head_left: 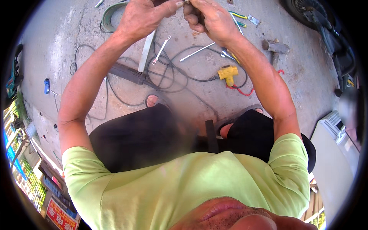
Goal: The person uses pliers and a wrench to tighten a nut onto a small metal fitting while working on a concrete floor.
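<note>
At the top edge of the head view, my left hand (143,18) and my right hand (215,21) come close together, fingers bent and thumbs pressed inward. A small piece (186,2) shows between the fingertips; it is too small and too cut off by the frame edge to name. Below my left hand a flat metal bar (147,51) and a double-ended wrench (161,50) lie on the floor. Near my right wrist are a long thin metal rod (197,52) and pliers with yellow-green handles (238,15).
Black cable loops (168,73) cross the concrete, joining a yellow socket connector (229,73). A dark elongated tool body (126,73) lies by my foot. A hammer (276,46), a curved green band (111,17) and a blue-handled tool (46,86) lie farther out. A wheel (303,9) stands top right.
</note>
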Demonstrator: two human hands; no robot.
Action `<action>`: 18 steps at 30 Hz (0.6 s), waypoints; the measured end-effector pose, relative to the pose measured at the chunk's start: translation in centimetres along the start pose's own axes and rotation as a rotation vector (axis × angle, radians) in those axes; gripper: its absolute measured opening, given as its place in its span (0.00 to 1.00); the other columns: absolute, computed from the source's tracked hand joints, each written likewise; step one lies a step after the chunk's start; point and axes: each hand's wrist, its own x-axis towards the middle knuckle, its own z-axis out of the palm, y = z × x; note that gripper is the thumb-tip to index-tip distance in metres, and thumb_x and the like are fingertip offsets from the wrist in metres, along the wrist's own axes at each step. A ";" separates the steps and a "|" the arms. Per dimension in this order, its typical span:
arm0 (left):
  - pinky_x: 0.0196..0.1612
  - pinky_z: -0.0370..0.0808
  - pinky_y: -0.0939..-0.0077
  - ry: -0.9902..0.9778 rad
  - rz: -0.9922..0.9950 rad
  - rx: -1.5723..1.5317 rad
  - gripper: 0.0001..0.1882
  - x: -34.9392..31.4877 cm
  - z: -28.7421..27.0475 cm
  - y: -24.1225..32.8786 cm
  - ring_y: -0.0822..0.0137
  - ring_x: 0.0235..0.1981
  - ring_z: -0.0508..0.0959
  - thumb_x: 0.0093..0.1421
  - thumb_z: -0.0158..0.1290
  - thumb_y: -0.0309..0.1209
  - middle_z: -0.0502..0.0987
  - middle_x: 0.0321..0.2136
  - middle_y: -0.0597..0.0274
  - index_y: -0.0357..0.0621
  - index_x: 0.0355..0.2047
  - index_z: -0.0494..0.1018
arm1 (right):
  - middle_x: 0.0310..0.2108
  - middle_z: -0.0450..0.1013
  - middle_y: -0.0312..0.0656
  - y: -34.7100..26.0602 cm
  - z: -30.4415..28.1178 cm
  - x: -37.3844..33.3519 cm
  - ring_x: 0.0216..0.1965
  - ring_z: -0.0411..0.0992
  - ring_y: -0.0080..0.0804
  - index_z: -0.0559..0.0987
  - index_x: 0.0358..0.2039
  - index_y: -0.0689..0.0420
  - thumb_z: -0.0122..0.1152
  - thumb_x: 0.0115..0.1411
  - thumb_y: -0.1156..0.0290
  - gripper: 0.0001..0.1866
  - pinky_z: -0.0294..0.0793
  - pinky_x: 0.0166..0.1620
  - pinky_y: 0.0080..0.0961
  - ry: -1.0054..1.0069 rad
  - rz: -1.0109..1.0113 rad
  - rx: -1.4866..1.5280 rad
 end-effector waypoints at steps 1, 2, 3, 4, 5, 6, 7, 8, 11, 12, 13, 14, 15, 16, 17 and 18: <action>0.37 0.77 0.77 -0.022 -0.052 -0.063 0.13 0.0 0.0 -0.2 0.74 0.31 0.80 0.61 0.61 0.34 0.82 0.28 0.61 0.37 0.40 0.81 | 0.27 0.73 0.35 0.7 -0.2 -0.5 0.27 0.69 0.24 0.79 0.37 0.61 0.51 0.69 0.57 0.18 0.69 0.33 0.24 0.043 -0.040 -0.108; 0.35 0.76 0.78 -0.061 -0.072 0.056 0.13 0.5 -0.1 0.3 0.76 0.30 0.79 0.62 0.60 0.35 0.82 0.28 0.63 0.37 0.39 0.81 | 0.25 0.73 0.33 1.0 -0.7 -1.1 0.26 0.68 0.21 0.79 0.38 0.60 0.47 0.71 0.53 0.22 0.68 0.32 0.22 0.102 -0.083 -0.225; 0.35 0.76 0.78 -0.065 -0.106 0.043 0.13 0.7 0.0 -0.2 0.76 0.30 0.79 0.63 0.60 0.36 0.82 0.28 0.63 0.38 0.39 0.81 | 0.28 0.74 0.34 2.8 -1.4 -1.1 0.28 0.69 0.21 0.79 0.40 0.60 0.48 0.71 0.52 0.22 0.68 0.33 0.21 0.144 -0.027 -0.346; 0.35 0.76 0.78 -0.071 -0.138 0.030 0.12 1.2 0.1 -0.9 0.76 0.30 0.79 0.63 0.59 0.36 0.82 0.28 0.63 0.38 0.38 0.81 | 0.30 0.75 0.35 5.0 -2.6 -0.6 0.30 0.69 0.20 0.79 0.42 0.60 0.49 0.71 0.52 0.22 0.68 0.34 0.21 0.187 0.028 -0.467; 0.35 0.76 0.78 -0.079 -0.167 0.022 0.12 1.6 0.0 -1.4 0.76 0.30 0.79 0.63 0.59 0.36 0.82 0.28 0.64 0.38 0.37 0.81 | 0.32 0.77 0.35 7.3 -3.9 -0.1 0.32 0.70 0.20 0.80 0.44 0.60 0.49 0.71 0.51 0.23 0.69 0.36 0.20 0.232 0.081 -0.584; 0.36 0.76 0.77 -0.095 -0.214 0.119 0.11 1.8 -0.1 -1.7 0.75 0.31 0.80 0.63 0.59 0.35 0.82 0.29 0.63 0.38 0.38 0.80 | 0.35 0.78 0.38 9.8 -5.2 0.1 0.34 0.73 0.24 0.80 0.45 0.60 0.50 0.70 0.52 0.23 0.70 0.39 0.22 0.265 0.099 -0.663; 0.38 0.76 0.78 -0.123 -0.217 0.033 0.13 1.5 -0.4 -3.8 0.76 0.32 0.79 0.64 0.59 0.36 0.81 0.30 0.65 0.38 0.41 0.80 | 0.37 0.80 0.40 12.5 -6.3 0.4 0.37 0.75 0.27 0.80 0.46 0.61 0.52 0.68 0.53 0.23 0.72 0.41 0.25 0.289 0.114 -0.737; 0.40 0.75 0.78 -0.142 -0.224 -0.052 0.15 0.8 -0.5 -7.3 0.76 0.32 0.77 0.66 0.59 0.37 0.80 0.32 0.66 0.38 0.44 0.79 | 0.40 0.81 0.43 13.7 -6.8 0.8 0.40 0.77 0.31 0.81 0.47 0.62 0.53 0.67 0.53 0.23 0.74 0.44 0.27 0.305 0.127 -0.812; 0.40 0.74 0.78 -0.207 -0.330 -0.203 0.16 0.6 0.2 -9.1 0.77 0.32 0.75 0.67 0.58 0.38 0.77 0.33 0.69 0.38 0.46 0.78 | 0.45 0.81 0.50 12.2 -5.0 -0.8 0.48 0.78 0.44 0.80 0.50 0.63 0.55 0.65 0.55 0.24 0.74 0.53 0.34 0.302 0.102 -0.920; 0.40 0.74 0.78 -0.217 -0.351 -0.218 0.15 0.4 0.2 -9.9 0.77 0.32 0.75 0.67 0.58 0.38 0.77 0.33 0.69 0.39 0.46 0.78 | 0.50 0.78 0.54 12.2 -5.0 -0.7 0.54 0.75 0.52 0.80 0.50 0.62 0.56 0.64 0.57 0.23 0.72 0.57 0.38 0.279 0.104 -0.882; 0.39 0.74 0.79 -0.227 -0.371 -0.232 0.15 0.3 0.3 -10.4 0.77 0.32 0.75 0.67 0.57 0.38 0.77 0.33 0.69 0.39 0.45 0.78 | 0.50 0.78 0.54 12.4 -5.3 -0.7 0.53 0.75 0.52 0.80 0.50 0.61 0.56 0.63 0.56 0.23 0.73 0.57 0.39 0.257 0.018 -0.963; 0.39 0.73 0.79 -0.212 -0.380 -0.226 0.13 0.1 0.5 -10.3 0.77 0.32 0.75 0.67 0.58 0.37 0.77 0.33 0.70 0.40 0.44 0.78 | 0.49 0.78 0.54 12.7 -5.5 -0.6 0.53 0.75 0.52 0.80 0.50 0.61 0.57 0.63 0.55 0.24 0.73 0.56 0.40 0.232 -0.069 -1.042; 0.39 0.73 0.79 -0.212 -0.382 -0.228 0.13 0.2 0.6 -10.3 0.77 0.32 0.75 0.67 0.58 0.37 0.77 0.33 0.70 0.40 0.44 0.78 | 0.49 0.78 0.54 12.9 -5.8 -0.5 0.52 0.75 0.52 0.81 0.50 0.60 0.57 0.63 0.55 0.24 0.73 0.56 0.41 0.206 -0.158 -1.120; 0.39 0.74 0.79 -0.211 -0.386 -0.229 0.13 0.3 0.7 -10.4 0.77 0.32 0.75 0.67 0.58 0.37 0.77 0.33 0.70 0.40 0.44 0.78 | 0.49 0.77 0.55 12.9 -6.3 -0.4 0.52 0.75 0.53 0.81 0.49 0.60 0.59 0.62 0.55 0.23 0.73 0.56 0.42 0.193 -0.177 -1.152; 0.39 0.74 0.78 -0.207 -0.394 -0.227 0.13 0.2 0.6 -10.5 0.77 0.32 0.75 0.66 0.58 0.37 0.77 0.33 0.70 0.40 0.44 0.78 | 0.50 0.77 0.54 12.5 -6.6 -0.2 0.52 0.75 0.52 0.81 0.49 0.59 0.59 0.62 0.57 0.22 0.74 0.56 0.40 0.226 -0.158 -1.165; 0.39 0.74 0.78 -0.204 -0.395 -0.229 0.14 0.3 0.5 -10.4 0.77 0.32 0.75 0.66 0.58 0.37 0.77 0.33 0.70 0.40 0.44 0.78 | 0.51 0.77 0.54 11.9 -7.1 -0.1 0.52 0.76 0.50 0.81 0.49 0.59 0.58 0.62 0.60 0.20 0.74 0.57 0.38 0.257 -0.138 -1.178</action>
